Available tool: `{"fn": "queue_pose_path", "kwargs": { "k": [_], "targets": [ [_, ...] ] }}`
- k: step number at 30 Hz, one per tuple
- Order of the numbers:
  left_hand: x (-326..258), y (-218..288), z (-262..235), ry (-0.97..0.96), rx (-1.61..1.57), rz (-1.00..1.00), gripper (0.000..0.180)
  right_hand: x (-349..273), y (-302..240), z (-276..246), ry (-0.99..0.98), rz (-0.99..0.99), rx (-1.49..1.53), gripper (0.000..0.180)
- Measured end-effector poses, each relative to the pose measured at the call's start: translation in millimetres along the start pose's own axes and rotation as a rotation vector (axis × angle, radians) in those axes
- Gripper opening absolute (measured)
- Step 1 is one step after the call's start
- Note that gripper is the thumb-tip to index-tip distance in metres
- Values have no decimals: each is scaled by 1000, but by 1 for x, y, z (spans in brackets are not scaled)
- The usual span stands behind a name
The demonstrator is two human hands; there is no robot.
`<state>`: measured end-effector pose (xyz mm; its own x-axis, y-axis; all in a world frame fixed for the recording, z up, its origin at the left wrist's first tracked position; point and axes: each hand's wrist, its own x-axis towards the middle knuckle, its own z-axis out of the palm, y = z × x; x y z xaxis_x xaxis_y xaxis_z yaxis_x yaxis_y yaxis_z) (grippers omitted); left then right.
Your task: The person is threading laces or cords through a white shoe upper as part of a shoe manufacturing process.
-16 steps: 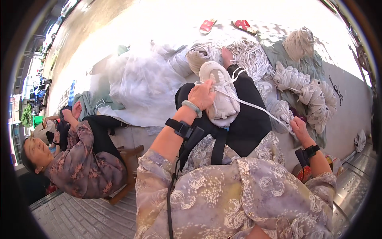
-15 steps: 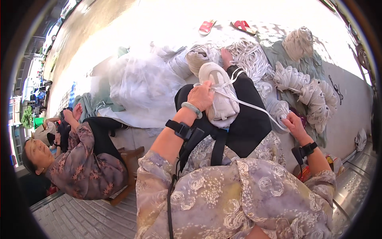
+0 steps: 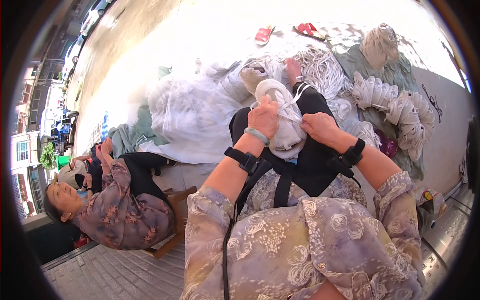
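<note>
Two bare hands are busy over one white shoe, which rests on the seated person's lap with its toe pointing away, between the knees of a pair of black trousers. From where I stand, the left hand, a pale green bangle around its wrist, has its fingers closed on the shoe at the lacing, along the left side of the upper. The right hand is at the shoe's other side, its fingers curled in; whether a lace is pinched between them I can't tell from here. White shoelaces loop up loosely above the upper, between the two hands. Both forearms wear black straps, and the sleeves of the floral shirt are pushed up. A bare foot stretches out ahead, just beside a tangled heap of white cords. Off to the right, white bundles lie curved on the ground near a green cloth, and a pair of red sandals sits farther out. To the left spreads a cloudy mass of thin plastic, and nearer, a co-worker in a dark leaf-patterned shirt sits on a wooden chair, hands raised together.
</note>
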<state>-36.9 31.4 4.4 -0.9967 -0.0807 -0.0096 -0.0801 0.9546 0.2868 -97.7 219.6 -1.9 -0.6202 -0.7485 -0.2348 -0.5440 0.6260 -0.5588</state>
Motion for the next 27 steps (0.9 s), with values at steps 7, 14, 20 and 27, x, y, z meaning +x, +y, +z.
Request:
{"fn": "queue_pose_path", "kwargs": {
  "k": [7, 14, 20, 27],
  "targets": [
    [11, 3, -18, -174, -60, -3, 20, -18, 3, -8, 13, 56, 39, 17],
    [7, -24, -26, -223, -111, -16, 23, -35, 1, -19, -5, 27, 8, 22],
    [3, -41, -37, -326, -702, -102, 30, -88, 0, -37, -117, 113, 450, 23],
    [2, -38, -40, -549, -939, -268, 35, -182, 46, -41, -249, 318, 687, 17]
  ]
}}
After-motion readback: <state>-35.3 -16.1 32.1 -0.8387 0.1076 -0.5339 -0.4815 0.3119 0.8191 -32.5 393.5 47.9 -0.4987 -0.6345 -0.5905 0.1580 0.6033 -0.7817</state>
